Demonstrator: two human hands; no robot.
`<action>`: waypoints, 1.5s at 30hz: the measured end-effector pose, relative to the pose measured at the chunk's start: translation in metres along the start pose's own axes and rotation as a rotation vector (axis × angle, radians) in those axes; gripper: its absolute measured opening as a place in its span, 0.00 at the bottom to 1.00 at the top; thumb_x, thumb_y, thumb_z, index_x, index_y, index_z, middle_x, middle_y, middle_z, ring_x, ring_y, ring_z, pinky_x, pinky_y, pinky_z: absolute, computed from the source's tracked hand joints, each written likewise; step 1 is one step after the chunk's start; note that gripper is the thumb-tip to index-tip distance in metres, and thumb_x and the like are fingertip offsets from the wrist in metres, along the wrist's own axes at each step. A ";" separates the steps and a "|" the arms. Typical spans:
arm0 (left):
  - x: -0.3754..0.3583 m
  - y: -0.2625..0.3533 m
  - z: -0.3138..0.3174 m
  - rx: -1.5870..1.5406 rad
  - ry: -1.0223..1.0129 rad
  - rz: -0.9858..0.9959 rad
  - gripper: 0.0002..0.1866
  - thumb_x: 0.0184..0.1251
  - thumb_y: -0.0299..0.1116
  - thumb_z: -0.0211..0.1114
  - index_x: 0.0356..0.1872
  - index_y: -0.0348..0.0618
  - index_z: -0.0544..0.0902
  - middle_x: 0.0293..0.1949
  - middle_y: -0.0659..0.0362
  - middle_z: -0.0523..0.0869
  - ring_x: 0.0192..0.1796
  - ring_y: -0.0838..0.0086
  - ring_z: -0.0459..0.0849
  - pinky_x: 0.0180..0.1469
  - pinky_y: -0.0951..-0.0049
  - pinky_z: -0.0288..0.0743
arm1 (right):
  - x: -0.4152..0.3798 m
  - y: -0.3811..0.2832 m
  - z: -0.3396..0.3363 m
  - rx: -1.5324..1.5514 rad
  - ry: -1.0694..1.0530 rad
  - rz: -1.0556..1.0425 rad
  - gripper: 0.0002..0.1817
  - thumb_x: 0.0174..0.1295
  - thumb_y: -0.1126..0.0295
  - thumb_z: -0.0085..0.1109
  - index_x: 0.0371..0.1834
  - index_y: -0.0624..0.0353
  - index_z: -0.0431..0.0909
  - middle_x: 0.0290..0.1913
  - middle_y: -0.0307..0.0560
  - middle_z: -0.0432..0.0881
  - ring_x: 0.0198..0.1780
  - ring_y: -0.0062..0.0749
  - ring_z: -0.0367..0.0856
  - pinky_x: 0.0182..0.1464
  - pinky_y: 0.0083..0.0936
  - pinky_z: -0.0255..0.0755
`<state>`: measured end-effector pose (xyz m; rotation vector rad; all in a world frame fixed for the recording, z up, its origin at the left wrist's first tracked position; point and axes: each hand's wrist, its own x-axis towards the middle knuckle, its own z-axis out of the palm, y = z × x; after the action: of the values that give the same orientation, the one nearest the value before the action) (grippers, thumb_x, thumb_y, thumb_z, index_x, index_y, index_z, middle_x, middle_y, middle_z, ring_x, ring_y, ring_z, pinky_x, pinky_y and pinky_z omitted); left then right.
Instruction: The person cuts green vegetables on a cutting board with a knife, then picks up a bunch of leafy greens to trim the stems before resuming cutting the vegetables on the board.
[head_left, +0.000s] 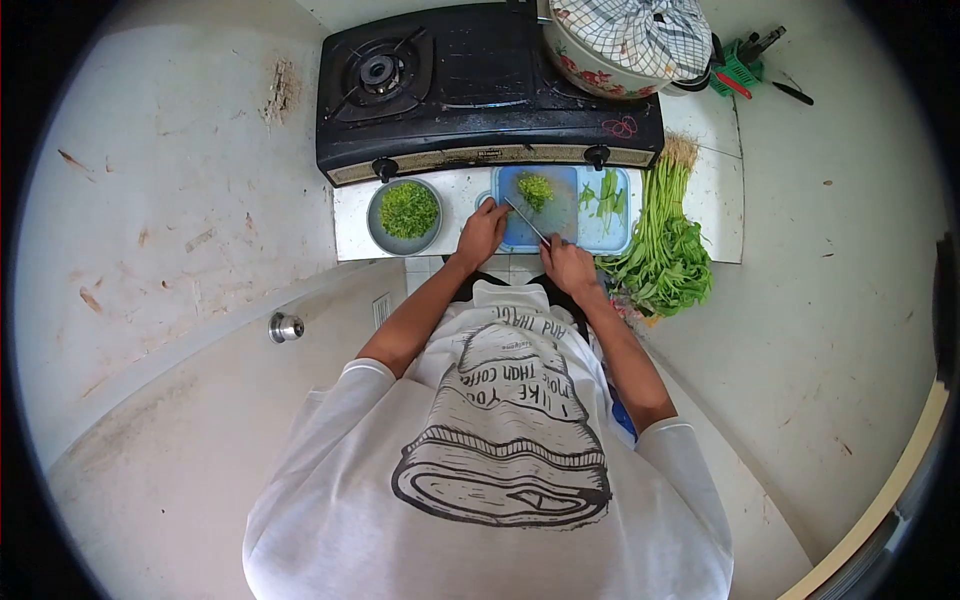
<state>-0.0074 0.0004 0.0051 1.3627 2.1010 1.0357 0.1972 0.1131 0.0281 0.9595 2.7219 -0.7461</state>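
My right hand [568,266] is wrapped around the handle of a knife [528,223]. Its narrow blade slants up and left over a blue cutting board [507,236]. At the board's left edge, my left hand [482,234] is closed, its fingertips close to the knife's tip; what they grip, if anything, is too small to make out. Finely chopped greens [535,190] form a small pile on the board above the blade. Several loose green leaves [607,198] lie in the lighter right section. Left of my left hand, a grey bowl [375,232] holds more chopped greens [409,209].
A black two-burner gas stove [487,125] stands behind the board. On its right burner sits a flowered pot [600,80] under a checked cloth [640,35]. A large bunch of leafy greens [668,245] lies at right. Beyond is a green basket [738,68] with utensils.
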 end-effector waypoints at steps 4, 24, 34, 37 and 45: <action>0.000 -0.001 0.000 -0.011 0.017 0.023 0.13 0.71 0.22 0.61 0.53 0.40 0.85 0.41 0.45 0.79 0.40 0.45 0.85 0.46 0.50 0.81 | 0.008 -0.006 -0.003 -0.042 -0.024 -0.005 0.20 0.78 0.54 0.51 0.48 0.63 0.77 0.30 0.65 0.88 0.33 0.64 0.89 0.38 0.54 0.83; -0.004 0.003 0.011 -0.055 0.131 -0.063 0.11 0.68 0.21 0.64 0.49 0.38 0.87 0.39 0.45 0.83 0.41 0.46 0.85 0.47 0.52 0.80 | 0.022 0.005 -0.010 -0.088 -0.077 -0.142 0.24 0.79 0.52 0.49 0.41 0.66 0.82 0.29 0.66 0.87 0.33 0.62 0.89 0.39 0.53 0.84; -0.002 0.001 0.011 -0.050 0.087 -0.128 0.13 0.67 0.22 0.67 0.50 0.40 0.88 0.39 0.47 0.85 0.43 0.50 0.87 0.49 0.55 0.81 | 0.042 -0.003 -0.002 -0.113 -0.090 -0.180 0.24 0.78 0.55 0.49 0.37 0.65 0.84 0.31 0.64 0.89 0.35 0.57 0.91 0.42 0.50 0.84; -0.004 0.002 0.010 -0.072 0.090 -0.156 0.12 0.67 0.23 0.67 0.49 0.39 0.88 0.39 0.47 0.85 0.43 0.50 0.87 0.48 0.55 0.81 | 0.035 0.003 -0.006 -0.080 -0.092 -0.196 0.23 0.78 0.54 0.50 0.38 0.65 0.84 0.31 0.64 0.88 0.36 0.59 0.90 0.41 0.52 0.84; -0.002 0.002 0.010 -0.067 0.100 -0.136 0.09 0.67 0.22 0.65 0.46 0.36 0.86 0.40 0.46 0.84 0.43 0.46 0.86 0.49 0.53 0.81 | 0.033 0.009 -0.013 -0.093 -0.130 -0.189 0.23 0.77 0.54 0.50 0.38 0.63 0.86 0.33 0.63 0.89 0.37 0.56 0.91 0.43 0.50 0.85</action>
<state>0.0019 0.0032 0.0005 1.1409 2.1766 1.1267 0.1774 0.1434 0.0261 0.6177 2.7303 -0.6799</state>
